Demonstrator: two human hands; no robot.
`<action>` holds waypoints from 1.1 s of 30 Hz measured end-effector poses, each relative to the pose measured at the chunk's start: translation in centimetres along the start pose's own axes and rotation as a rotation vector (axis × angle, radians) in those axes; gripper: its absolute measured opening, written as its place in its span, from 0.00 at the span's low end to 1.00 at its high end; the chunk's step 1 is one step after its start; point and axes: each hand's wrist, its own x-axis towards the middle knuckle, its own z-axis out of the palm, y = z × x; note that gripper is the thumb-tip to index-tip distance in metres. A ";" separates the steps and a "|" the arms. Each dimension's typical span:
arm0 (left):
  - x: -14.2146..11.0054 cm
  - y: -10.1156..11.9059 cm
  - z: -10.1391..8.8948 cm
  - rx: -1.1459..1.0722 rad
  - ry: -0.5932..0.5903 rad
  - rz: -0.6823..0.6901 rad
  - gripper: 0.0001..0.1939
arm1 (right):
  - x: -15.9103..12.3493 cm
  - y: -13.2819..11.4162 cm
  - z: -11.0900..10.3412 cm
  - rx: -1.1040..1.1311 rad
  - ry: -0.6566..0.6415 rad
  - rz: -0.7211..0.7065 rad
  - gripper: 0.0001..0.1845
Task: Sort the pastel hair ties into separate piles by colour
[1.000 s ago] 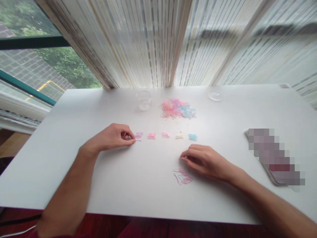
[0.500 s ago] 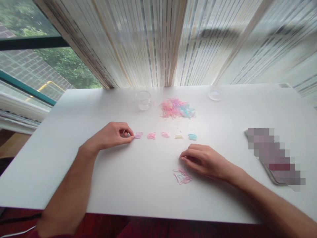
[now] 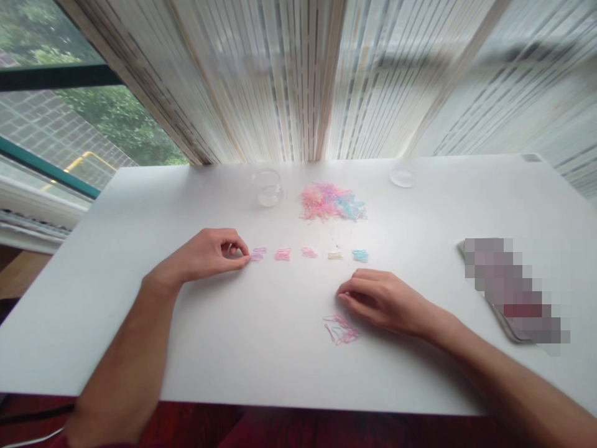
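Thumb and forefinger of my left hand [image 3: 209, 255] are pinched at the left edge of a small bunch of purple rubber bands [image 3: 259, 253], closed on a band there. To the right, in a row, lie little bunches of pink bands [image 3: 282, 254], paler pink bands [image 3: 308, 252], cream bands [image 3: 334, 255] and blue bands [image 3: 360, 255]. My right hand [image 3: 385, 298] rests on the table below the blue bunch, its fingers curled and pressed together; whatever they may hold is hidden. Just below its fingertips lie loose pink-purple bands [image 3: 342, 330].
A larger mixed heap of pastel bands [image 3: 332, 201] lies farther back on the white table [image 3: 224, 348]. Behind the row stands a clear round container [image 3: 268, 188], with a clear lid-like dish [image 3: 403, 177] at the back right. A blurred-out flat object [image 3: 513, 289] lies at right.
The whole view has shifted slightly. Both hands keep nearly the same poses and places beside the bands.
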 end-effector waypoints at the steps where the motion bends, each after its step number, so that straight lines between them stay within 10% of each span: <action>1: 0.0 0.0 0.0 -0.003 -0.001 0.002 0.13 | 0.0 0.0 0.0 0.000 0.000 0.001 0.10; 33: 0.5 -0.1 0.9 -0.039 0.002 0.112 0.21 | 0.0 -0.2 0.0 -0.002 0.004 -0.005 0.11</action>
